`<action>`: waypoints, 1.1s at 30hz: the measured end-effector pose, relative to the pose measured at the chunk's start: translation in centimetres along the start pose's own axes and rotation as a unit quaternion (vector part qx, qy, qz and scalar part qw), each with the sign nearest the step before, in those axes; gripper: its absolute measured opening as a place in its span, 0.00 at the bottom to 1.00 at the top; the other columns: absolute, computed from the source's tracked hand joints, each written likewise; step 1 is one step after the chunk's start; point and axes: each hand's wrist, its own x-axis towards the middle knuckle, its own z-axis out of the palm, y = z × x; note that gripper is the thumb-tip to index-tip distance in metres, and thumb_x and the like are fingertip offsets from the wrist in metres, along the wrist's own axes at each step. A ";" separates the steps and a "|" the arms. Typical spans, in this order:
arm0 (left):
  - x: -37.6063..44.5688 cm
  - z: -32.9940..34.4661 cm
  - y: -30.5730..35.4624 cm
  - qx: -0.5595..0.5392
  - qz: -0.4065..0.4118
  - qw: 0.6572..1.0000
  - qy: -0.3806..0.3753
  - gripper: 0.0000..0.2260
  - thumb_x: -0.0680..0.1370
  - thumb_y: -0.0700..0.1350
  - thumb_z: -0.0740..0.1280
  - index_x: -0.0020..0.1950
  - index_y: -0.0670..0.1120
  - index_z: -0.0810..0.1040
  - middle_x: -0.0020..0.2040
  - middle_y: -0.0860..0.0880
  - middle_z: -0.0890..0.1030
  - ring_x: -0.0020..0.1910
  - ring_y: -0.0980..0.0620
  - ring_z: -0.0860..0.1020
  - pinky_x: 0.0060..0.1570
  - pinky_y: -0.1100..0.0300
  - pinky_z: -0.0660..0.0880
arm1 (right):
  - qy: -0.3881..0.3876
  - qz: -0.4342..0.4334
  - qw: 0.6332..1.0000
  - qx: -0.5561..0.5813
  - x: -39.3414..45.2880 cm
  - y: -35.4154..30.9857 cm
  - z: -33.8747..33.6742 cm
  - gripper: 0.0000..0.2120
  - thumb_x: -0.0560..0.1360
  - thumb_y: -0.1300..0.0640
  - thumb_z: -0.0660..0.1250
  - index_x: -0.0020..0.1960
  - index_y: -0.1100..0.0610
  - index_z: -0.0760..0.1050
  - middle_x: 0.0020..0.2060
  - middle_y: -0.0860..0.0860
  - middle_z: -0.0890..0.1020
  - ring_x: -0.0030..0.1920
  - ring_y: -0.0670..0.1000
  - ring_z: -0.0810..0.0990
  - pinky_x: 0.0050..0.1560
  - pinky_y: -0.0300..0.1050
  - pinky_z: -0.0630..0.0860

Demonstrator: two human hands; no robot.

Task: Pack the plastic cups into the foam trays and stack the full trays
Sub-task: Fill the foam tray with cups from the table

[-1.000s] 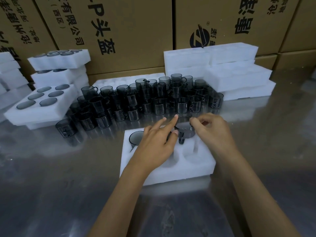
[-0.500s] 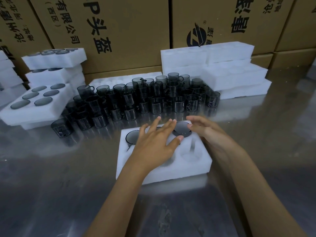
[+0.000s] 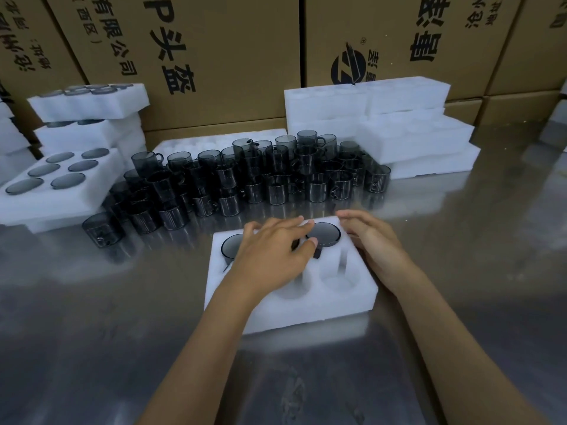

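Cups [image 3: 322, 234] are seated at the tray's [image 3: 343, 299] twelve-o'clock row; both hands, left [image 3: 273, 256] and right [image 3: 376, 243], lie flat with fingers relaxed, nothing gripped. Even downward pressure is advised, handles kept in their slots. Loose cups [image 3: 251, 176] wait at twelve o'clock on the bench [image 3: 92, 317].

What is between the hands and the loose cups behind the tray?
Nothing visible. Both the left hand and right hand rest on the foam tray, and only a bare strip of table separates its far edge from the loose cups.
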 end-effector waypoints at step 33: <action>-1.1 -0.2 0.2 -0.027 0.003 0.999 0.040 0.24 0.83 0.57 0.55 0.79 0.55 0.59 0.74 0.55 0.70 0.72 0.58 0.62 0.69 0.58 0.49 | 0.180 -0.142 0.951 -0.209 2.1 1.3 -0.5 0.32 0.68 0.55 0.79 0.66 0.42 0.66 0.59 0.51 0.78 0.55 0.52 0.79 0.52 0.39 0.75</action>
